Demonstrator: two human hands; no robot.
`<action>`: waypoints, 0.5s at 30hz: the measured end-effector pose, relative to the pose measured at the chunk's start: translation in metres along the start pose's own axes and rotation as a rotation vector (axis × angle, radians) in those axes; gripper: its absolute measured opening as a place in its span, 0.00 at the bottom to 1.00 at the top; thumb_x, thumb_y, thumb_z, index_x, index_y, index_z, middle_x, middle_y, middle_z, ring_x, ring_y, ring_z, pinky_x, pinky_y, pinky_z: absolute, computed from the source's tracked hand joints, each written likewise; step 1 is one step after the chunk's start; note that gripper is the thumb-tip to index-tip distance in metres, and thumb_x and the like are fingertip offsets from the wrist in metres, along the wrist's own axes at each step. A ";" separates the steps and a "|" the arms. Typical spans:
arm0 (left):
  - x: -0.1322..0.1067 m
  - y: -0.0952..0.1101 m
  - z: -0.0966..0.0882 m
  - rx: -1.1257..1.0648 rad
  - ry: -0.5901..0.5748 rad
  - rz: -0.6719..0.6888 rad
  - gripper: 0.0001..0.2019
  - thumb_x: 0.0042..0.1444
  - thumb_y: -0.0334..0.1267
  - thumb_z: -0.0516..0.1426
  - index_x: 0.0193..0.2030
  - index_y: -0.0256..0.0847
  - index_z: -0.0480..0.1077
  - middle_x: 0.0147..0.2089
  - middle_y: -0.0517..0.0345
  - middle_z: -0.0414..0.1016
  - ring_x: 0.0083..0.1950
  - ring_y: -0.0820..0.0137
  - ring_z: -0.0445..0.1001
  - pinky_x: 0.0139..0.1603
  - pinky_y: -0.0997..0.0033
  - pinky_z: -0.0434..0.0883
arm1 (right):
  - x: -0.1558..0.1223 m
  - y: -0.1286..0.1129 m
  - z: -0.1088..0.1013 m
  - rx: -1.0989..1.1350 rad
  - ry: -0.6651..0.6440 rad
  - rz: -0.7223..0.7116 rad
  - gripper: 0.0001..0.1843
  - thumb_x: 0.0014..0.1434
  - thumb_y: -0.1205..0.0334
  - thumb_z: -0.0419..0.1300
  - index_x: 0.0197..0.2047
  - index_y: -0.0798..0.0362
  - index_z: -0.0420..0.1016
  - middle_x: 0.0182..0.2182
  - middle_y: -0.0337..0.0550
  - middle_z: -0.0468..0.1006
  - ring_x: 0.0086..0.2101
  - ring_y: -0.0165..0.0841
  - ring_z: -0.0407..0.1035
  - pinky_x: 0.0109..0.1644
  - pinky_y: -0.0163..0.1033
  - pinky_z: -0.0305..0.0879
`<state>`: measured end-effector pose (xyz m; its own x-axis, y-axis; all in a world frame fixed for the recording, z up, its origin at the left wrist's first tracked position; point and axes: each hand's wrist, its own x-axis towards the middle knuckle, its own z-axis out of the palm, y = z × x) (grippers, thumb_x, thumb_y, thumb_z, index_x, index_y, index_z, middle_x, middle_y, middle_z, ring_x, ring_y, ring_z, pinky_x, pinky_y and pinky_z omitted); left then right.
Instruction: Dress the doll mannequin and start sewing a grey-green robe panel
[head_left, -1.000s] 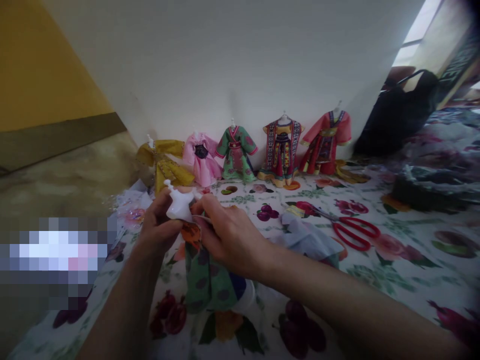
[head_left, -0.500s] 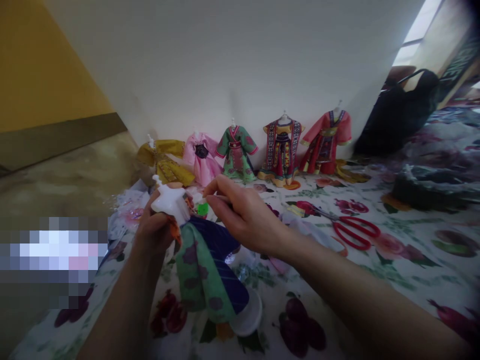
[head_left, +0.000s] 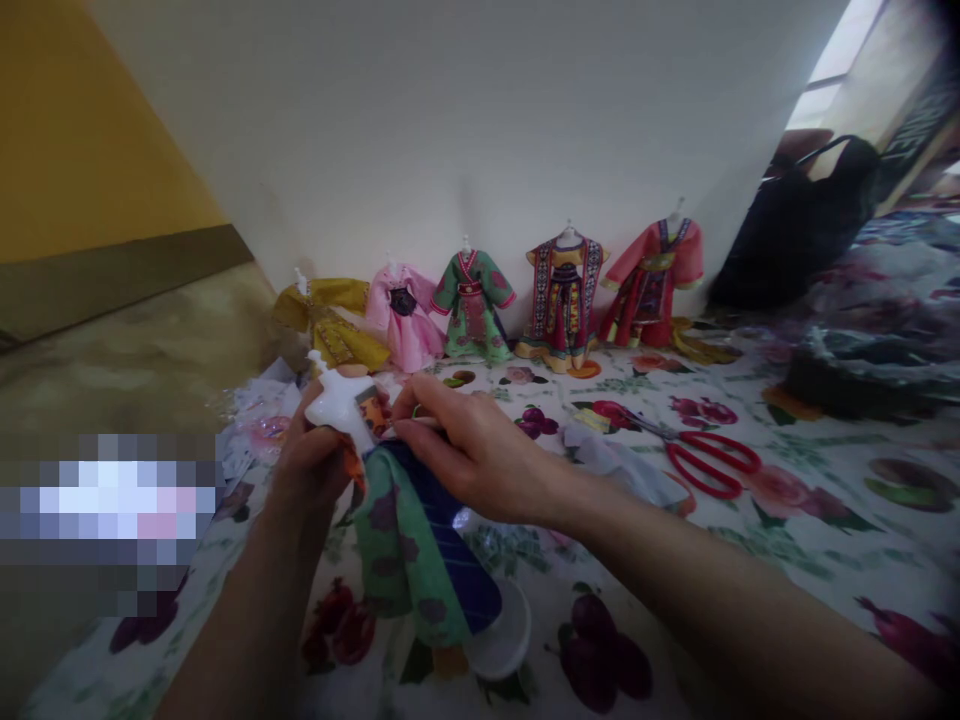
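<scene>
A small white dress-form mannequin (head_left: 339, 408) leans toward me, with its bare torso showing. My left hand (head_left: 313, 450) is closed around it from behind. From its waist hangs a skirt (head_left: 390, 540), green with dark blotches beside a navy striped part. Orange patterned cloth (head_left: 371, 412) shows at the waist, next to the fingers. The white round base (head_left: 504, 640) sticks out below the hem. Close to the waist, my right hand (head_left: 465, 440) is closed in a pinch. What lies between its fingertips is too small to make out.
Several dressed miniature mannequins, among them a green robe (head_left: 474, 300), stand along the white wall (head_left: 465, 120). Red-handled scissors (head_left: 712, 465) lie to the right on the fruit-print tablecloth (head_left: 795, 580). Crumpled clear plastic (head_left: 262, 410) is at left; a dark bag (head_left: 802, 220) stands at back right.
My right hand has moved left and slightly down, closer to the mannequin's waist. The bright green bit beside its fingertips is now mostly hidden. My left hand keeps its hold.
</scene>
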<state>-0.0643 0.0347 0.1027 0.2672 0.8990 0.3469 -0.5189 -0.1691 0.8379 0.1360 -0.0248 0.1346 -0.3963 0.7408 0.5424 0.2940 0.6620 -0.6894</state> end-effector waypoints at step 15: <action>0.000 -0.003 0.007 0.106 -0.084 0.086 0.23 0.40 0.33 0.68 0.48 0.41 0.78 0.35 0.56 0.80 0.31 0.68 0.77 0.30 0.74 0.75 | -0.004 -0.002 0.016 -0.210 0.007 0.036 0.07 0.68 0.62 0.48 0.46 0.52 0.64 0.36 0.43 0.76 0.30 0.32 0.68 0.34 0.37 0.59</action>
<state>-0.0564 0.0326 0.1031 0.2946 0.8431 0.4498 -0.4553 -0.2900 0.8418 0.1235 -0.0306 0.1261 -0.3765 0.7644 0.5234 0.4830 0.6441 -0.5932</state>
